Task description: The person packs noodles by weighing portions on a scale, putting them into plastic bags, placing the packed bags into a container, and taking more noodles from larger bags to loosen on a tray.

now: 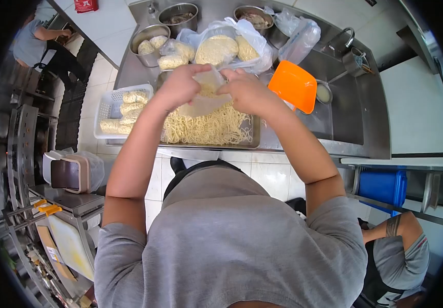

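My left hand (181, 86) and my right hand (246, 91) pinch the two sides of a clear plastic bag (201, 107), closed on its edges. A small amount of pale noodles shows through the bag. Just beneath it, loose yellow noodles (206, 129) fill a metal tray (256, 134) at the counter's front edge. To the left, a white perforated basket (109, 102) holds several bagged noodle portions (134, 97). Beyond my hands lies a large open plastic bag (262, 57) with more noodles inside.
An orange basin (293, 86) leans at the sink (345, 110), beside a faucet (349, 37). Metal pots (178, 9) stand along the back of the counter. One co-worker (41, 43) is at the far left, another person (397, 251) at lower right.
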A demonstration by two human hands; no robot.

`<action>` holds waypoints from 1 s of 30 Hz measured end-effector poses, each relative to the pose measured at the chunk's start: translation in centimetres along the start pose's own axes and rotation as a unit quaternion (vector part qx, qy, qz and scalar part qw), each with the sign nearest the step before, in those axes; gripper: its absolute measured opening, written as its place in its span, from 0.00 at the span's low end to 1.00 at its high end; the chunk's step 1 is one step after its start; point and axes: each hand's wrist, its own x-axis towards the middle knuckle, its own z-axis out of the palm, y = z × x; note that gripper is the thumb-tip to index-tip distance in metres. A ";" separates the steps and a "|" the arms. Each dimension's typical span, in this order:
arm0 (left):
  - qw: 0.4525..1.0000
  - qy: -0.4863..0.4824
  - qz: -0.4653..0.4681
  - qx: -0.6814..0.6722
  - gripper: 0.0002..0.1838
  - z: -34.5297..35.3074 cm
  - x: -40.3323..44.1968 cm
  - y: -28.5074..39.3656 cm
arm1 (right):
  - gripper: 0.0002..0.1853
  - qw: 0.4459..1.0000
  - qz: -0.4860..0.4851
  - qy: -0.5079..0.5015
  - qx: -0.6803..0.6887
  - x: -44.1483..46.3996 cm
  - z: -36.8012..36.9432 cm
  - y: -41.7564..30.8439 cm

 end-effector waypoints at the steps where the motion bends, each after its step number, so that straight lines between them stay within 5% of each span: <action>1: 0.998 0.011 0.036 0.043 0.25 -0.7 0.4 -1.1 | 0.12 0.999 0.029 -0.023 -0.014 -0.2 -0.8 -0.3; 6: 0.964 0.073 0.044 0.253 0.18 -2.0 0.7 -2.8 | 0.05 0.994 -0.027 0.052 0.097 -0.1 -2.4 1.2; 9: 0.961 0.071 -0.032 0.267 0.16 -2.3 0.3 -0.6 | 0.06 0.991 -0.032 0.061 0.115 -0.7 -1.5 1.3; 12: 0.966 0.075 -0.011 0.248 0.11 -2.8 -0.6 0.3 | 0.08 0.987 -0.027 0.089 0.132 -1.4 -1.7 0.9; 15: 0.931 0.130 0.184 0.286 0.08 -4.0 -1.6 0.2 | 0.09 0.986 -0.034 0.107 0.125 -1.2 -3.4 0.0; 18: 0.940 0.086 0.086 0.320 0.08 -4.0 -0.9 -1.0 | 0.10 0.995 -0.041 0.049 0.072 -0.5 -3.0 0.5; 22: 0.917 0.006 0.154 0.369 0.07 -4.8 -1.4 -2.6 | 0.10 0.993 -0.008 0.061 0.097 0.1 -3.9 0.7; 25: 0.962 -0.003 0.111 0.249 0.06 -4.6 -2.1 -0.2 | 0.14 0.915 -0.025 0.148 0.374 -0.8 -3.5 2.4; 27: 0.989 0.014 0.116 0.088 0.08 -4.0 -1.9 1.7 | 0.25 0.763 0.008 0.139 0.631 -1.4 -2.8 2.5; 29: 0.984 -0.007 0.176 0.007 0.09 -3.2 -1.1 2.7 | 0.35 0.668 0.037 0.059 0.741 -1.4 -0.1 3.2; 30: 0.978 -0.022 0.205 -0.032 0.09 -2.9 -0.8 2.9 | 0.39 0.670 0.048 -0.008 0.740 -1.1 2.9 3.9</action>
